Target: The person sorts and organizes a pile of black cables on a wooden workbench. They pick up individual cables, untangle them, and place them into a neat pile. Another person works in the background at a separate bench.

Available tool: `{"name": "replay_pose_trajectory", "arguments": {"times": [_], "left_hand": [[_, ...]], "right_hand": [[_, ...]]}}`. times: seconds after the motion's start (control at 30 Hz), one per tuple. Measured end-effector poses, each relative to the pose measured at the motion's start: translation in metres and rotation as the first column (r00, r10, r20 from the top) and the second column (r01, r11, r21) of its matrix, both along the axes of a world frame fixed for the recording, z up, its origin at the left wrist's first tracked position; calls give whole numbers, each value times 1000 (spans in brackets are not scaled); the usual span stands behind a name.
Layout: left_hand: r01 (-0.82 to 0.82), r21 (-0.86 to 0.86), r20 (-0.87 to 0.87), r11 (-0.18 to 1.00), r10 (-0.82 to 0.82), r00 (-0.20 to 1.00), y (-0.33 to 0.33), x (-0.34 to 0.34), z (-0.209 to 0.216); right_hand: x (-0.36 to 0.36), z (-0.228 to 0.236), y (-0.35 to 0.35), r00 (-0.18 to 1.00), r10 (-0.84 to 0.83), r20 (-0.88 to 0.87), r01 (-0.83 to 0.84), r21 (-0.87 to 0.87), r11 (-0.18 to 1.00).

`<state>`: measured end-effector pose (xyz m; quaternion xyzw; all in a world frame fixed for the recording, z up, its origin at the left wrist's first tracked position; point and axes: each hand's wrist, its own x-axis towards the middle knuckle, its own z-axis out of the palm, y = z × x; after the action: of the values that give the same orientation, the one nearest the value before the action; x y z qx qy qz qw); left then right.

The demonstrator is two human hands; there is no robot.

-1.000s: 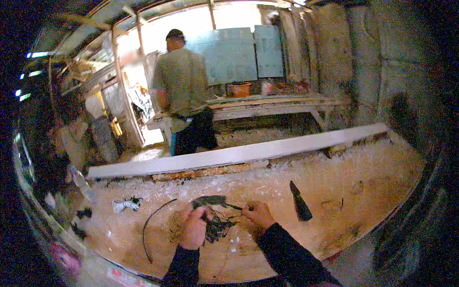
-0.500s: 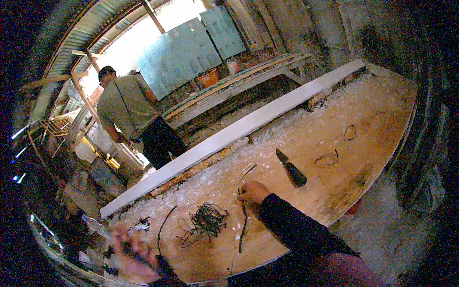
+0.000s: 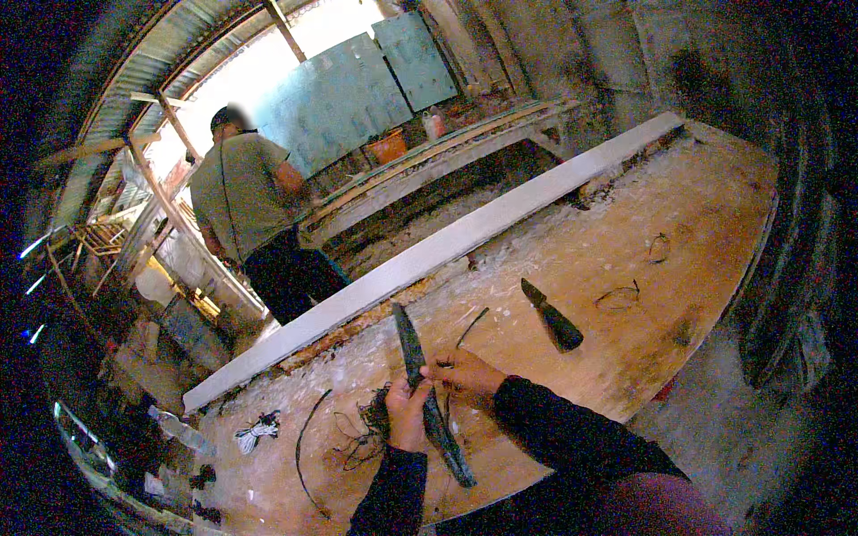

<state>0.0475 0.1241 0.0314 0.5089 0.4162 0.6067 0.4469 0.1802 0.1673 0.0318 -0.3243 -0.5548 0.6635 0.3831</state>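
Observation:
My left hand (image 3: pixel 407 411) is closed around a long, flat, dark blade-like strip (image 3: pixel 435 429), which slants across the board. Close beside it, my right hand (image 3: pixel 463 373) pinches a thin dark cord (image 3: pixel 471 329) where the two hands meet at the strip. Partly behind my left hand lies a tangle of dark cord (image 3: pixel 356 442). To its left a single dark cord (image 3: pixel 300 447) curves over the wood. Right of my hands rests a knife (image 3: pixel 552 317) with a thick dark handle.
A wooden tabletop (image 3: pixel 697 196) bears two thin loops and a white bundle of string (image 3: pixel 257 432). A clear bottle (image 3: pixel 181 431) lies at its left edge. A long white plank (image 3: pixel 429 255) borders the far side. Beyond stands a person (image 3: pixel 241 192) near a bench (image 3: pixel 438 147).
My left hand has come in from the lower left and now holds the dark strip by my right hand. My right hand stays nearly in place. The person has shifted slightly right.

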Motion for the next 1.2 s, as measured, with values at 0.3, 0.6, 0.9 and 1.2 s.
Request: {"name": "replay_pose_trajectory", "arguments": {"times": [0.3, 0.6, 0.9, 1.2], "left_hand": [[-10, 43, 10, 999, 10, 1000, -1, -6, -1], [-128, 55, -104, 990, 133, 986, -5, -9, 2], [-110, 42, -173, 993, 116, 978, -3, -15, -2], [-43, 75, -250, 996, 60, 966, 0, -15, -7]], "right_hand": [[-3, -6, 9, 992, 79, -99, -69, 103, 992], [-6, -16, 14, 998, -51, -42, 62, 363, 930], [-6, -12, 8, 987, -159, 24, 114, 594, 797], [-6, -6, -1, 989, -139, 40, 93, 559, 824]]}}
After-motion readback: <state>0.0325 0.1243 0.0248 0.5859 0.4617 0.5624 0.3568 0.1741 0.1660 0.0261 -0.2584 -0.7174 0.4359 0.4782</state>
